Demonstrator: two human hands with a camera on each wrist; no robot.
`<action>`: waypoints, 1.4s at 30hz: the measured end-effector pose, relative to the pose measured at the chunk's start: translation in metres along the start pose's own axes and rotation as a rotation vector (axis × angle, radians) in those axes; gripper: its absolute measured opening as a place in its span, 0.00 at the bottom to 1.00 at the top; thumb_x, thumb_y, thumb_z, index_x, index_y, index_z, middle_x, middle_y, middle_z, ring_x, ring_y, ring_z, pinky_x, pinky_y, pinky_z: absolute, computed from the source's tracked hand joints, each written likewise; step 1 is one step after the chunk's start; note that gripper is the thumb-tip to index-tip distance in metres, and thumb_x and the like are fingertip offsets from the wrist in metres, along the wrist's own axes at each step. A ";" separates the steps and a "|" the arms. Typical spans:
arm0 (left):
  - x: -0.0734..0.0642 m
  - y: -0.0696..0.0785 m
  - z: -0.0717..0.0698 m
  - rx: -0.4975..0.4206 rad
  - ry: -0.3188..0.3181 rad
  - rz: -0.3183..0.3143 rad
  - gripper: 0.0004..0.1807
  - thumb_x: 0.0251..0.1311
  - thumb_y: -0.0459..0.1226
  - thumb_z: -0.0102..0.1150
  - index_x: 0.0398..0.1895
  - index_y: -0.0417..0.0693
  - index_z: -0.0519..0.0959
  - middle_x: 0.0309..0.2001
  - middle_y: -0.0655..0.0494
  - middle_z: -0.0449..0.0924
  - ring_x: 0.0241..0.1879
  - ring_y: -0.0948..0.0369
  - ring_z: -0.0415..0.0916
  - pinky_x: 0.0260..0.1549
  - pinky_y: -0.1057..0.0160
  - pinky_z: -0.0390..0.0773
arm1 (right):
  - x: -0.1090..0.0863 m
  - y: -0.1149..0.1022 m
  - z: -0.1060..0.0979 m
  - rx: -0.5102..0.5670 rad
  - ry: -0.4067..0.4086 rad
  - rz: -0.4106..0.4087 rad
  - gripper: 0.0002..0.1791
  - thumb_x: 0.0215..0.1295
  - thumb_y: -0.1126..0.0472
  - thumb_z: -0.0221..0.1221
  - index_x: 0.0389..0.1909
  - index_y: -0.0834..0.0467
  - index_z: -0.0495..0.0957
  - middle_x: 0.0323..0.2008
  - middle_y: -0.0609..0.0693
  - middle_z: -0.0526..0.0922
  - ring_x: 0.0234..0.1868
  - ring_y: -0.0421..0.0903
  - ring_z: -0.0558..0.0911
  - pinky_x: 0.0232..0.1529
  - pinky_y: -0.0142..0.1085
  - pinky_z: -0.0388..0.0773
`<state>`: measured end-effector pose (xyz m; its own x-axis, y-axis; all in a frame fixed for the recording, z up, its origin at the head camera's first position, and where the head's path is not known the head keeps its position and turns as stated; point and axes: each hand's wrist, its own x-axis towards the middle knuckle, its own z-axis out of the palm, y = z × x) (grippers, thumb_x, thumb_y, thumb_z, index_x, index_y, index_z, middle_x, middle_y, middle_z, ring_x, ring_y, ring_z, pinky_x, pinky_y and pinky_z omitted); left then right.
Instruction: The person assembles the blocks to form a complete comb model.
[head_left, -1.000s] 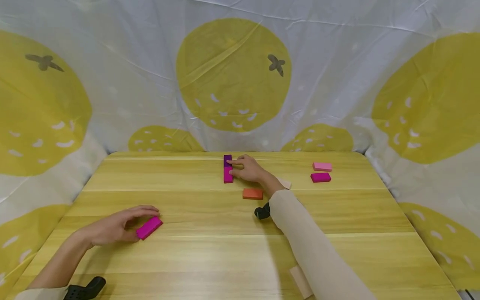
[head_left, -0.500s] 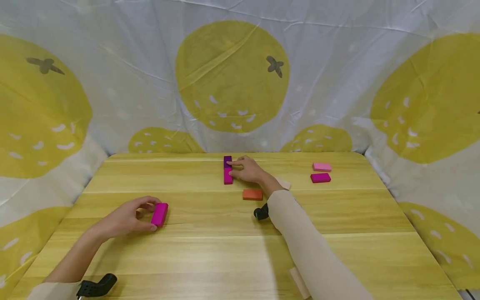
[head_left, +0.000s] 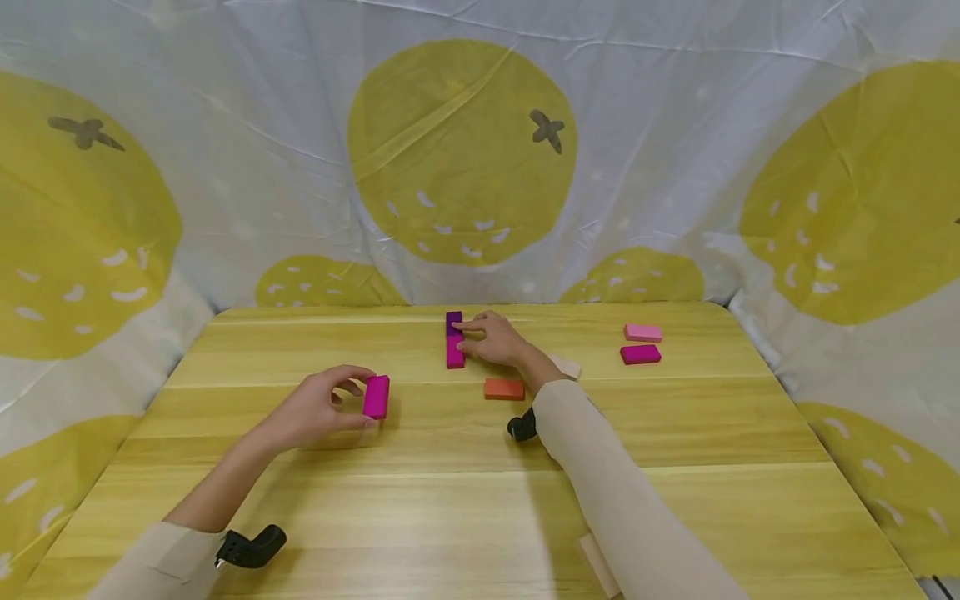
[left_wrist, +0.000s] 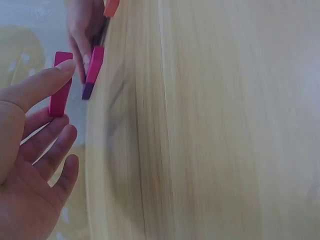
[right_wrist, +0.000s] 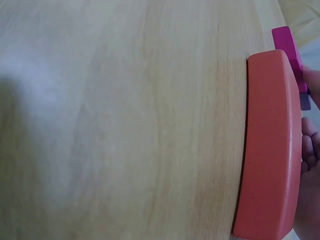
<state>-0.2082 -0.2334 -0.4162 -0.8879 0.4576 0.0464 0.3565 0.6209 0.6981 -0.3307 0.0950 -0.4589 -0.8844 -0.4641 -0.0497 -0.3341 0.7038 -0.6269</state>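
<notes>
Reaching farther forward and rightward than a second earlier, the left hand [head_left: 318,410] had carried a magenta block [head_left: 377,397] toward the middle of the tabletop [head_left: 465,517], pinching it near its ends between thumb and finger; the block looked raised. The right hand [head_left: 491,337] had hardly shifted: its straight index finger touched a purple block [head_left: 453,317] and its thumb a second magenta block [head_left: 454,356], laid end to end. By the look of it, the carried block was now nearer that row and turned closer to parallel with it, though apart. An orange block [head_left: 504,389] lay near the right hand; farther right, unmoved, were a pink block [head_left: 643,333] and a third magenta block [head_left: 641,355].
</notes>
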 end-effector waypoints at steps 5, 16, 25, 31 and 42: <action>0.013 0.009 0.012 -0.001 0.001 0.008 0.34 0.51 0.39 0.82 0.61 0.39 0.79 0.55 0.47 0.82 0.52 0.46 0.78 0.47 0.45 0.81 | 0.000 0.000 0.001 0.003 0.006 -0.005 0.27 0.76 0.50 0.59 0.74 0.48 0.73 0.71 0.61 0.68 0.71 0.57 0.65 0.72 0.51 0.62; 0.050 0.024 0.040 0.015 -0.047 0.022 0.35 0.53 0.39 0.81 0.62 0.36 0.78 0.58 0.45 0.81 0.55 0.45 0.77 0.53 0.44 0.79 | 0.000 0.006 0.003 -0.025 0.023 0.004 0.27 0.77 0.50 0.59 0.74 0.48 0.73 0.70 0.60 0.68 0.70 0.56 0.67 0.70 0.50 0.65; 0.071 0.028 0.066 0.014 -0.077 0.054 0.35 0.51 0.38 0.82 0.60 0.33 0.79 0.52 0.46 0.80 0.51 0.48 0.79 0.55 0.48 0.79 | -0.001 0.002 0.003 -0.042 0.042 -0.026 0.27 0.75 0.50 0.60 0.72 0.48 0.75 0.67 0.60 0.72 0.67 0.56 0.70 0.69 0.50 0.67; 0.078 0.030 0.073 0.037 -0.070 0.083 0.35 0.51 0.36 0.82 0.60 0.29 0.79 0.49 0.45 0.81 0.51 0.49 0.80 0.56 0.48 0.79 | 0.000 0.001 0.002 -0.081 0.064 -0.042 0.27 0.74 0.50 0.61 0.71 0.48 0.76 0.66 0.60 0.73 0.68 0.54 0.70 0.69 0.48 0.66; 0.086 0.032 0.082 0.068 -0.068 0.096 0.35 0.54 0.37 0.80 0.63 0.30 0.78 0.46 0.48 0.80 0.46 0.53 0.78 0.50 0.52 0.80 | -0.004 0.004 0.001 -0.043 0.093 0.003 0.26 0.74 0.51 0.61 0.71 0.48 0.76 0.67 0.59 0.72 0.68 0.55 0.70 0.69 0.50 0.66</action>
<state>-0.2498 -0.1220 -0.4485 -0.8279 0.5577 0.0604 0.4599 0.6131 0.6424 -0.3280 0.0991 -0.4624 -0.9112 -0.4114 0.0221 -0.3434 0.7287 -0.5925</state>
